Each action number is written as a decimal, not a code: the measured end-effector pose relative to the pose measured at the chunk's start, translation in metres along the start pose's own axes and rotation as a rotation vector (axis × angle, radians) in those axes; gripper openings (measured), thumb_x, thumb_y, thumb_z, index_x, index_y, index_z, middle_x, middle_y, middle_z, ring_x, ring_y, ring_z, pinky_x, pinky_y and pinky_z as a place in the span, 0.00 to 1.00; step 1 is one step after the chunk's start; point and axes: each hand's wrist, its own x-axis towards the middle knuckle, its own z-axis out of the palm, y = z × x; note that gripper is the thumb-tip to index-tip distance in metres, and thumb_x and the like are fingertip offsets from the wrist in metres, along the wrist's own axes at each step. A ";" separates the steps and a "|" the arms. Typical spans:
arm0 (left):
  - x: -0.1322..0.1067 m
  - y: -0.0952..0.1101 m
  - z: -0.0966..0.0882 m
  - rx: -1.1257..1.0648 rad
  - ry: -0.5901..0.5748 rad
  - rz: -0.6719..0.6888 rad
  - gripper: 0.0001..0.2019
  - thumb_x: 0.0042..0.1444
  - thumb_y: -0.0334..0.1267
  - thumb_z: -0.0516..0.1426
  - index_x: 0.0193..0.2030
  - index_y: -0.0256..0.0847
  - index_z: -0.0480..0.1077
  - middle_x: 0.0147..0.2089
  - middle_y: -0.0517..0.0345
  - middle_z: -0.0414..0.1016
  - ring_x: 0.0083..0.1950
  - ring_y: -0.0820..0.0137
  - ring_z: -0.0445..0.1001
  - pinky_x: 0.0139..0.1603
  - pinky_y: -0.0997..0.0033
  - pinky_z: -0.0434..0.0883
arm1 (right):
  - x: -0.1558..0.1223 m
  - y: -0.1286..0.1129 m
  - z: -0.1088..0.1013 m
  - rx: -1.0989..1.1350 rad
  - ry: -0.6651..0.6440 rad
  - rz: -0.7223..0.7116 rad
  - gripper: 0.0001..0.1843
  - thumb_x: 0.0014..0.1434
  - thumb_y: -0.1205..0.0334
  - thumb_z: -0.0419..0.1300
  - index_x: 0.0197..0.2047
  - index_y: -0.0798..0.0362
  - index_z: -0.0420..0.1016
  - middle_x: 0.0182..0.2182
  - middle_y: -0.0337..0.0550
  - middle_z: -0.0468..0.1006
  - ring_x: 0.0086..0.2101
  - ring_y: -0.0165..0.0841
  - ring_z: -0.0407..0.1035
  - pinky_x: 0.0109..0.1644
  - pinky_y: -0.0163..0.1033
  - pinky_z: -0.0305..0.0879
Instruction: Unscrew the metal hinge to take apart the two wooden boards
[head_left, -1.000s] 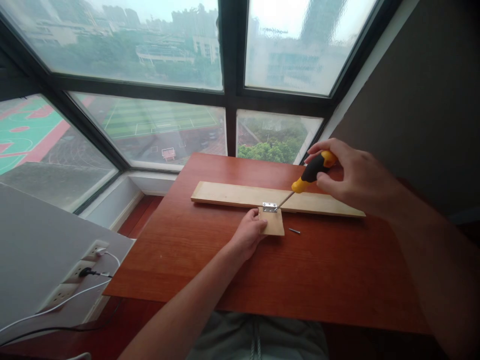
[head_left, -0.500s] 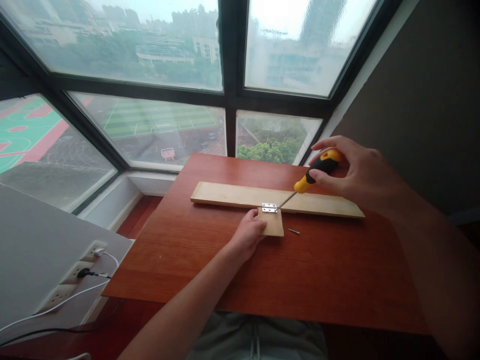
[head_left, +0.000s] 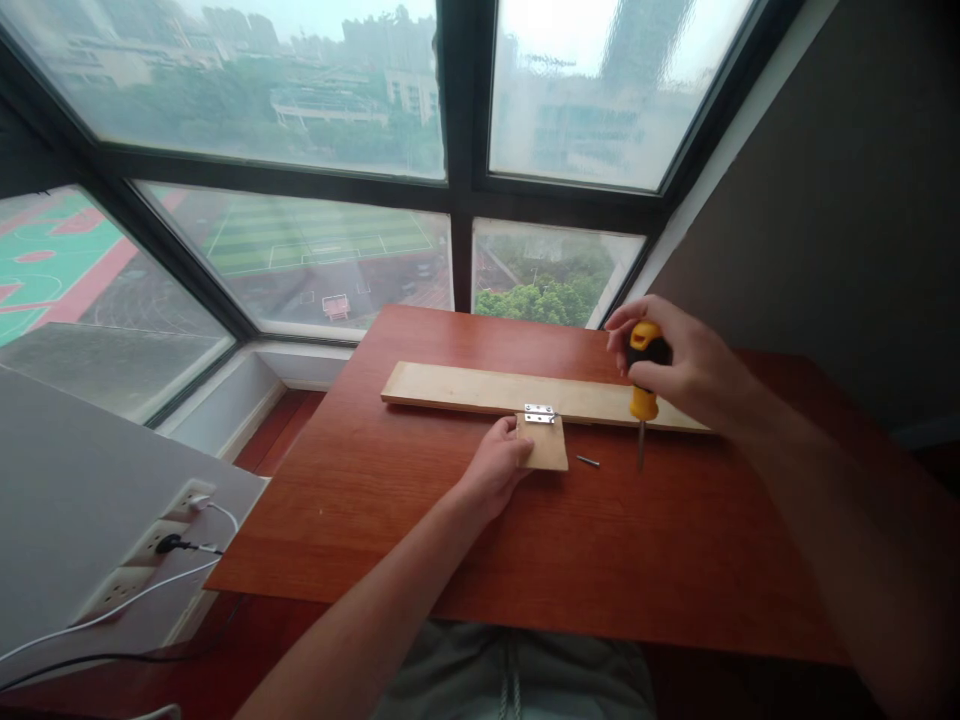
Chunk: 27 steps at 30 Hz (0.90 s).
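Observation:
My left hand (head_left: pixel 501 462) grips a small square wooden board (head_left: pixel 546 450) by its left side, thumb on top. A silver hinge (head_left: pixel 538 413) lies across that board's far edge and meets the long wooden plank (head_left: pixel 457 388) behind it. A screw appears to stick out at the hinge's right end. In my right hand (head_left: pixel 686 365) is a yellow and black screwdriver (head_left: pixel 643 400), held upright with its shaft pointing down, off the hinge and to its right. One loose screw (head_left: pixel 588 461) lies on the table just right of the small board.
The reddish-brown wooden table (head_left: pixel 360 520) carries all of this. Large windows with a dark frame (head_left: pixel 461 195) rise behind it. At the lower left, a wall socket strip (head_left: pixel 142 550) has plugged-in cables. A dark wall stands at the right.
My right hand has drawn the screwdriver away from the hinge to the right and turned it from slanted to upright. My left hand and the boards stay in place.

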 end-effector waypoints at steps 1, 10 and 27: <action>0.000 0.000 0.000 0.001 0.002 0.000 0.19 0.43 0.22 0.58 0.45 0.38 0.67 0.41 0.51 0.77 0.37 0.67 0.76 0.33 0.72 0.74 | 0.001 0.002 0.008 -0.010 -0.056 0.026 0.15 0.52 0.66 0.55 0.44 0.49 0.70 0.36 0.41 0.80 0.36 0.37 0.74 0.41 0.41 0.69; -0.003 0.002 0.002 -0.026 -0.003 0.009 0.18 0.43 0.22 0.59 0.43 0.37 0.67 0.40 0.52 0.76 0.37 0.68 0.75 0.34 0.72 0.74 | -0.003 0.021 0.082 -0.553 -0.438 0.126 0.24 0.65 0.46 0.47 0.33 0.52 0.78 0.32 0.54 0.81 0.33 0.43 0.75 0.32 0.41 0.57; -0.004 0.003 0.005 -0.048 0.004 0.002 0.18 0.44 0.22 0.57 0.43 0.37 0.65 0.38 0.54 0.76 0.34 0.71 0.75 0.34 0.72 0.75 | 0.003 0.026 0.090 -0.453 -0.455 0.041 0.07 0.55 0.64 0.56 0.33 0.48 0.76 0.32 0.41 0.81 0.31 0.34 0.72 0.29 0.36 0.50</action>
